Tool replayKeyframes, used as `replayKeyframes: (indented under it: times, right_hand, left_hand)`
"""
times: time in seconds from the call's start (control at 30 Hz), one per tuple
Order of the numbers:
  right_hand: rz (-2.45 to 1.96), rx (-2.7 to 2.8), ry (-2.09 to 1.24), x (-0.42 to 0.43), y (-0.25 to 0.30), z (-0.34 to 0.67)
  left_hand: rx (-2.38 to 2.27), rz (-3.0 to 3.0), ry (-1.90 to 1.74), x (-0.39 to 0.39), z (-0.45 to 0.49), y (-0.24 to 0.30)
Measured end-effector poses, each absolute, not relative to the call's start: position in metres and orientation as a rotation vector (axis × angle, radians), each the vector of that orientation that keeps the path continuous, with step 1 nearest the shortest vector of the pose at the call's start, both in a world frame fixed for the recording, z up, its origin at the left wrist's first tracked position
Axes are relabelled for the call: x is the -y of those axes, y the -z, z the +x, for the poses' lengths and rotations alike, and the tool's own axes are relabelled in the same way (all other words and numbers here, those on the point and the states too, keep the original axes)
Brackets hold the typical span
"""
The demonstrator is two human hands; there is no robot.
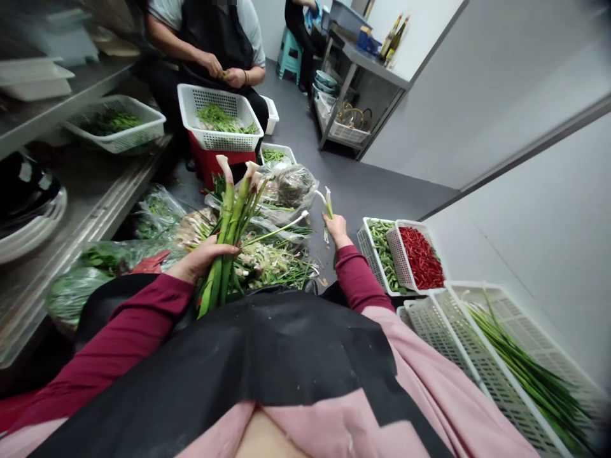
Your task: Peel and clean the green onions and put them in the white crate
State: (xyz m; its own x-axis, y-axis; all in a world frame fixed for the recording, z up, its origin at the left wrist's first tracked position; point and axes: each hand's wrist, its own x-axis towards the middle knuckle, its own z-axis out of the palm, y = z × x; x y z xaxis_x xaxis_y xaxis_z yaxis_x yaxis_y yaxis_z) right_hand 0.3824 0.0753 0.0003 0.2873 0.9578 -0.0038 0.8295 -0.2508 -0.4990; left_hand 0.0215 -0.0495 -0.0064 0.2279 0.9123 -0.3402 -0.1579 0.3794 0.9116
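Observation:
My left hand is closed around a bunch of thick green spring onions. Their whitish root ends, tinged purple, point up and away from me, and one thin stalk with a small white bulb sticks out to the right. Out to the right, my right hand is closed on a short spring onion piece with white, split-looking ends. Below and between the hands lies a heap of loose trimmings and stalks on the floor. A clear plastic bag rests just beyond it.
To the right stand white baskets with green peppers, red chillies and long spring onions. Ahead, a co-worker sits behind a white basket of greens. A metal shelf runs along the left; a steel table stands farther back.

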Motion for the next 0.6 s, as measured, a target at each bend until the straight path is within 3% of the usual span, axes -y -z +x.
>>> replayKeyframes:
  times: [0.2, 0.43, 0.6]
  right_hand:
    - [-1.527, 1.633, -0.864, -0.042, 0.004, 0.338]
    - [-1.606, 2.017, -0.274, -0.029, 0.011, 0.322]
    - [-1.674, 2.11, -0.162, -0.035, 0.024, 0.322]
  left_hand:
    - [-1.043, 0.854, -0.878, 0.045, 0.027, 0.008]
    - [-1.079, 0.905, -0.803, 0.049, 0.035, -0.002]
    - [-1.048, 1.004, -0.801, 0.05, 0.043, -0.009]
